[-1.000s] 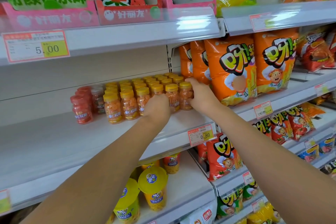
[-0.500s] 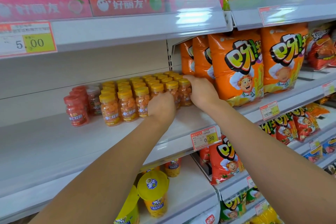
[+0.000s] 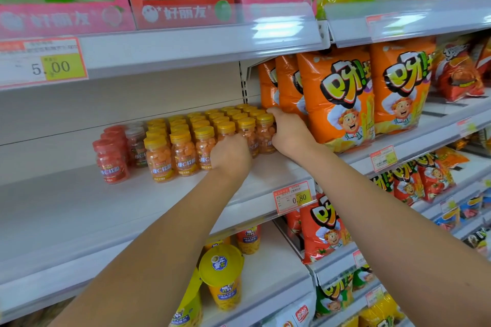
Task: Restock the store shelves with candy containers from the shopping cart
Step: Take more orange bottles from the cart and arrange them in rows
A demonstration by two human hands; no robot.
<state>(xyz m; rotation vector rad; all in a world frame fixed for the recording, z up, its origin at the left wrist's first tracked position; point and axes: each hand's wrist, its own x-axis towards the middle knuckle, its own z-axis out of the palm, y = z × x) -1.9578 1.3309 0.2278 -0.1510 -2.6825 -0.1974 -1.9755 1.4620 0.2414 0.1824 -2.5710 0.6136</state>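
- Yellow-capped bottles (image 3: 183, 151), clear and filled with orange candy pieces, are standing in packed rows toward the right end of the shelf (image 3: 79, 207), set back from its front edge.
- Red-capped bottles (image 3: 111, 159), holding red candy, are standing just beside the block's left side.
- Right hand (image 3: 289, 135) is curling its fingers round the end bottle (image 3: 264, 135) of the front row, thumb by its cap.
- Left hand (image 3: 231, 154) is pressing against a front-row bottle; its fingers are lying hidden behind the knuckles, so their grip cannot be told.
- Orange snack bags (image 3: 337, 93) are standing just beside the right hand.
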